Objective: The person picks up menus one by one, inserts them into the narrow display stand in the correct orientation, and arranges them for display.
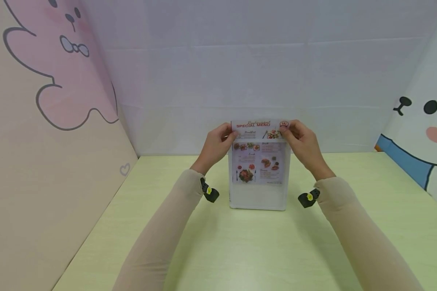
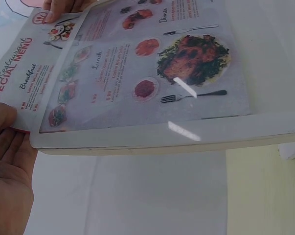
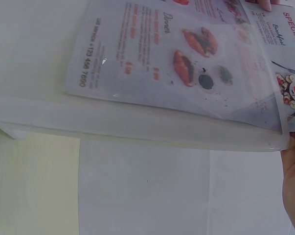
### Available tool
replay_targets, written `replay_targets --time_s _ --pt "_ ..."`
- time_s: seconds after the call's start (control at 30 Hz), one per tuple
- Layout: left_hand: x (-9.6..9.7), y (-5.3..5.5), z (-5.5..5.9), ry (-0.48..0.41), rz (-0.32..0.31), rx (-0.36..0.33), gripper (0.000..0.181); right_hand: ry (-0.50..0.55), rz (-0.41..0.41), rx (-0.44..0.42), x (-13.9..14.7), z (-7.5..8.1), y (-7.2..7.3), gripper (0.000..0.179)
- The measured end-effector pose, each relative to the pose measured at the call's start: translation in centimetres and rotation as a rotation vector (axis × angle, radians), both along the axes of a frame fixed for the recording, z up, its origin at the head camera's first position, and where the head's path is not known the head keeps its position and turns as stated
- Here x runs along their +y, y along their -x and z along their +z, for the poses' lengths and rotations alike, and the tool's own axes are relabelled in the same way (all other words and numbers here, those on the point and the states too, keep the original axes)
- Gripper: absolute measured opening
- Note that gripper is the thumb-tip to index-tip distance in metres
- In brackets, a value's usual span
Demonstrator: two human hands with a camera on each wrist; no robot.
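A printed menu sheet (image 1: pixel 253 130) headed "Special Menu" is partly inside an upright white display stand (image 1: pixel 258 198) with a clear front. Its top strip sticks out above the stand's upper edge, and the lower part shows through the clear panel, with white backing below it. My left hand (image 1: pixel 217 143) pinches the sheet's top left corner between thumb and fingers. The right hand (image 1: pixel 305 142) pinches its top right corner. In the left wrist view the left thumb lies on the printed face of the menu (image 2: pixel 27 73). The right wrist view shows the right hand (image 3: pixel 294 181) at the stand's upper corner.
The stand rests on a pale yellow-green table (image 1: pixel 258 250). Behind it hangs a white cloth backdrop (image 1: pixel 211 81). A panel with a pink cartoon figure (image 1: pixel 65 97) stands at the left, and one with a white cartoon bear (image 1: pixel 422 133) at the right.
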State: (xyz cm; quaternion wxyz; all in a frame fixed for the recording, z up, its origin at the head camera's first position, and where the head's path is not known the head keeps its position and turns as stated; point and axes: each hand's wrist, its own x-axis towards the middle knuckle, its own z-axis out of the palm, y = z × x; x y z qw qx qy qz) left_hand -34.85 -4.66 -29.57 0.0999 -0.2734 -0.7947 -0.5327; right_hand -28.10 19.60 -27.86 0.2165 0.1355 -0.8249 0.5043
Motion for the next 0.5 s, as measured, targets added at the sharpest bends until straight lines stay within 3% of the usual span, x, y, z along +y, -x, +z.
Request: replay_targets --time_s 0.23,0.5 --pt "0.0 -0.1 0.0 -0.002 0.004 0.013 0.017 -0.013 -0.027 -0.020 0.9 -1.7 1.9 0.029" --pt "-0.1 0.0 -0.1 0.001 0.009 0.006 0.016 -0.014 -0.027 0.008 0.7 -1.7 1.8 0.032"
